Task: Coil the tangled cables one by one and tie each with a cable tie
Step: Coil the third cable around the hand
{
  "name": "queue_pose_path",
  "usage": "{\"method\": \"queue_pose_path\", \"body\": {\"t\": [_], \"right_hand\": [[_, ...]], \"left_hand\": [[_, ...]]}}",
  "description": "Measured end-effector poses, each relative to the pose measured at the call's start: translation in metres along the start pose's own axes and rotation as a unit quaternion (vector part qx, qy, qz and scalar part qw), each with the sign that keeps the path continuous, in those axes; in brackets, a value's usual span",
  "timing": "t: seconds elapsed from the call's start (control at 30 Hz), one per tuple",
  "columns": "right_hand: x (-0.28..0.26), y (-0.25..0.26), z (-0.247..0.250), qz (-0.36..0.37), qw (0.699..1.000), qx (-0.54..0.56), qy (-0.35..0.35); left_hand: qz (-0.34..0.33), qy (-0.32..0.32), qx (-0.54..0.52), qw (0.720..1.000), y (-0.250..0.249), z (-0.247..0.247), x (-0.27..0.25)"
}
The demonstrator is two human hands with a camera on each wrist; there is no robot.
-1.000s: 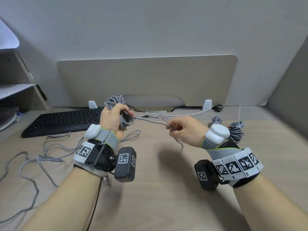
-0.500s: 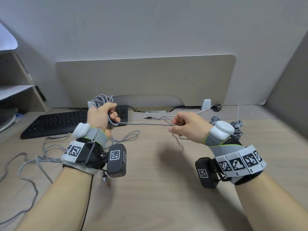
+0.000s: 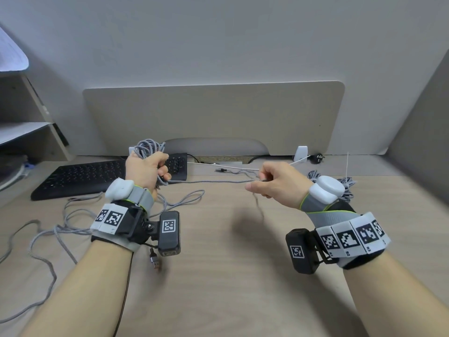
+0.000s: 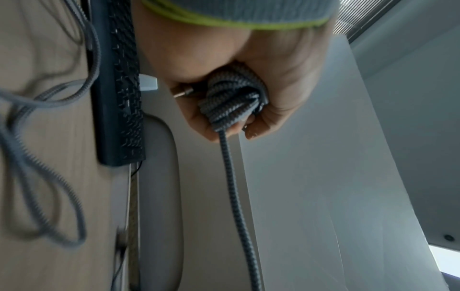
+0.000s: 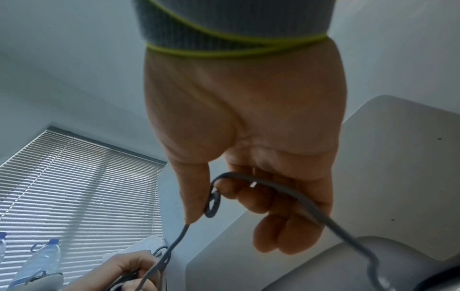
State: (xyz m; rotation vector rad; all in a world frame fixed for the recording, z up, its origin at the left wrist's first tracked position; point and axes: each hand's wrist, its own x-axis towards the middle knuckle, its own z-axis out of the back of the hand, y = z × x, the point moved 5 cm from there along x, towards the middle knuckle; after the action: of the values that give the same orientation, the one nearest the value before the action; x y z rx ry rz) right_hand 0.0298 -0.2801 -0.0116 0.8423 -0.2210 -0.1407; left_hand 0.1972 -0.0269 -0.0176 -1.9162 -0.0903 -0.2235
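Cable (image 3: 209, 181), braided grey, light and limp, stretched between both hands.
Left hand (image 3: 145, 170) grips the coil (image 4: 234, 98); right hand (image 3: 279, 184) pinches the strand, probably best held near the coil.

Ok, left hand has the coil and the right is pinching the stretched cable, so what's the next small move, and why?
Probably bring the right hand across to the left hand and lay one more loop onto the coil. The cable runs taut between the hands, and a loose tail hangs below the right hand, so there is slack left to wind before tying.
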Motion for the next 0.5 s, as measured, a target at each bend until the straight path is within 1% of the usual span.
{"method": "queue_pose_path", "body": {"t": [0.17,0.3,0.4,0.5], "right_hand": [[-0.003,0.013,-0.002,0.035,0.999,0.01,0.004],[-0.006,0.016,-0.001,0.015,1.0,0.013,0.013],[-0.005,0.01,0.002,-0.013,1.0,0.012,-0.003],[-0.006,0.008,0.002,-0.019,1.0,0.007,-0.023]], "left_hand": [[-0.018,-0.018,-0.016,1.0,-0.011,0.012,0.008],[-0.015,-0.017,-0.006,1.0,-0.005,0.013,0.009],[-0.008,-0.011,-0.006,1.0,-0.001,0.007,0.005],[0.004,0.027,0.01,1.0,0.005,-0.016,-0.007]]}}
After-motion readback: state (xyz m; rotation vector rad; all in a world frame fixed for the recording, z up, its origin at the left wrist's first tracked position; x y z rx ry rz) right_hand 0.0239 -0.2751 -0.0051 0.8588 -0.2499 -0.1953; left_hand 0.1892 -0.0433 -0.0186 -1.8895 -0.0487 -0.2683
